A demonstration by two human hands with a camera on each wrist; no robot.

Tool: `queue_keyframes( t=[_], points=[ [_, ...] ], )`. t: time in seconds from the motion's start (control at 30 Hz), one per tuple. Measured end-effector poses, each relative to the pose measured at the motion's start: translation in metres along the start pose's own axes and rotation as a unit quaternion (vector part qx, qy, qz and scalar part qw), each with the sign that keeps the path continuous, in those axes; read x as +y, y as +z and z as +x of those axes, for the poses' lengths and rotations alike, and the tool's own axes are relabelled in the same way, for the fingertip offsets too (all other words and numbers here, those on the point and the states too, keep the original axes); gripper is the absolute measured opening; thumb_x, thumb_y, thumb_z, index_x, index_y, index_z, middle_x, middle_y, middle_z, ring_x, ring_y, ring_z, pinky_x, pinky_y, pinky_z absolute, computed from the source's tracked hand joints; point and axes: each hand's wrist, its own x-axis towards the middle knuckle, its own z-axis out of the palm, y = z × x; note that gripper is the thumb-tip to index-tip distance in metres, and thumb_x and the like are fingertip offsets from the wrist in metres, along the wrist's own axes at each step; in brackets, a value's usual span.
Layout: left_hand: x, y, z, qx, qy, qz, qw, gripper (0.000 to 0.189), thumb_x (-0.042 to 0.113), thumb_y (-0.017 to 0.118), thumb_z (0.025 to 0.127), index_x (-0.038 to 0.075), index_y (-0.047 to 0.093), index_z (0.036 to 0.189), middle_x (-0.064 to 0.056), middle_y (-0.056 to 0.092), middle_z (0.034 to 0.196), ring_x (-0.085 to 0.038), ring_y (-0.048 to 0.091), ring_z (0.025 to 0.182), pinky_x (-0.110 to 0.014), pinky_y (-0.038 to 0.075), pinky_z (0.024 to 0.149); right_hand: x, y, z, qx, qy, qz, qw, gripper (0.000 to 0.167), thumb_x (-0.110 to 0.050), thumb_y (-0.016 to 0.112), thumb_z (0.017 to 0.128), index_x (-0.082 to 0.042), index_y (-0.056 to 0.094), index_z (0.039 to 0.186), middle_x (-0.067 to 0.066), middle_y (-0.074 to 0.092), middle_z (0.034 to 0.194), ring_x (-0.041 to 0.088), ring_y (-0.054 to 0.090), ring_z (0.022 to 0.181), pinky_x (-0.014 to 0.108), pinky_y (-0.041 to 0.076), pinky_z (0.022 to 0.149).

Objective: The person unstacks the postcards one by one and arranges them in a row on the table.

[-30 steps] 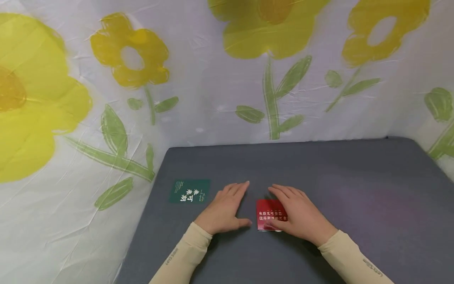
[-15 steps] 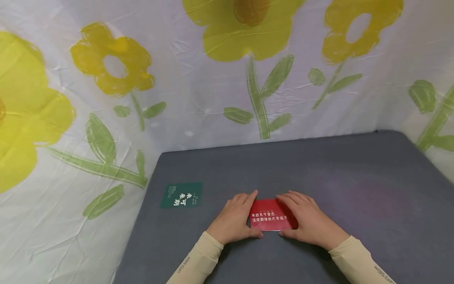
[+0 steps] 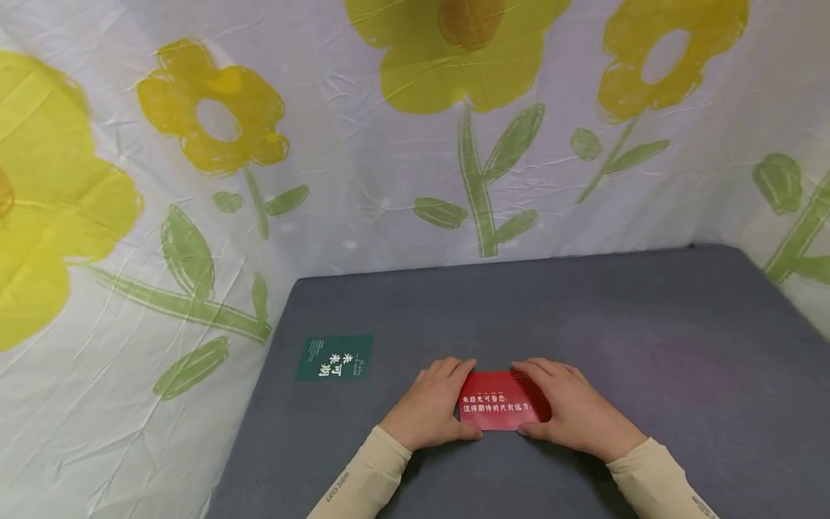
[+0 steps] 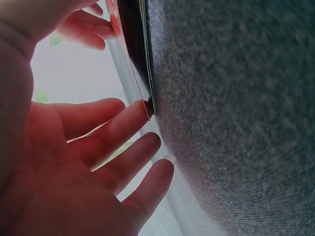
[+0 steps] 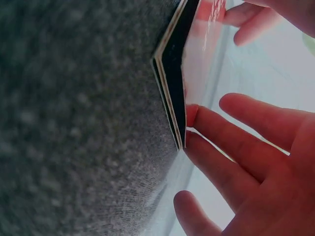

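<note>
A red card (image 3: 496,412) with white printed characters lies on the grey table between the two hands. The left hand (image 3: 431,405) holds its left end, fingers at the far corner and thumb at the near one. At the right end, the right hand (image 3: 573,407) grips it the same way, covering part of the card. In the right wrist view, thin pale and dark layers (image 5: 165,83) show under the red face (image 5: 199,69), like cards stacked together. The left wrist view has a fingertip (image 4: 142,112) right at the corner of these layers.
A green card (image 3: 335,358) with white characters lies flat on the grey table (image 3: 519,306), toward its left edge. Behind and to the left hangs a white cloth (image 3: 363,180) printed with yellow flowers. Pale sleeves (image 3: 366,468) cover both forearms.
The left hand has come right to the red card's left end, and the right hand has shifted to its right end, uncovering more print. Over the last half second, the hands hardly move.
</note>
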Motion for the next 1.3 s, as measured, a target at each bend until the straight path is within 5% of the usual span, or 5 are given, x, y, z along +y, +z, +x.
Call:
queue_keyframes(
  t=[0.47,0.93,1.3],
  points=[
    [0.000,0.001,-0.001,-0.003,0.006,0.012,0.9999,0.106,0.052,0.093,0.077,0.012,0.046,0.163,-0.002,0.060,0.147,-0.022,0.054,0.139,-0.049,0.049,0.118,-0.001,-0.001,-0.005,-0.013,0.014,0.007,0.9998,0.087,-0.040,0.099,0.074,-0.013,0.061,0.148,0.004,0.069,0.141,0.030,0.065,0.129,0.064,0.047,0.114],
    [-0.005,-0.011,-0.004,-0.004,0.006,0.010,0.9999,0.103,0.050,0.092,0.079,0.012,0.046,0.163,-0.002,0.059,0.150,-0.023,0.050,0.145,-0.050,0.045,0.122,-0.008,-0.003,0.002,0.009,-0.016,-0.004,0.9998,0.088,-0.039,0.101,0.072,-0.010,0.063,0.146,0.004,0.071,0.139,0.028,0.066,0.127,0.062,0.048,0.113],
    [-0.035,-0.037,-0.013,0.003,-0.033,-0.035,0.9988,0.107,0.043,0.095,0.076,0.014,0.044,0.165,-0.006,0.055,0.157,-0.028,0.048,0.148,-0.056,0.043,0.124,-0.028,0.000,0.037,-0.008,-0.018,0.015,0.9997,0.088,-0.041,0.098,0.077,-0.011,0.060,0.150,0.006,0.067,0.144,0.030,0.062,0.132,0.063,0.047,0.116]
  ],
)
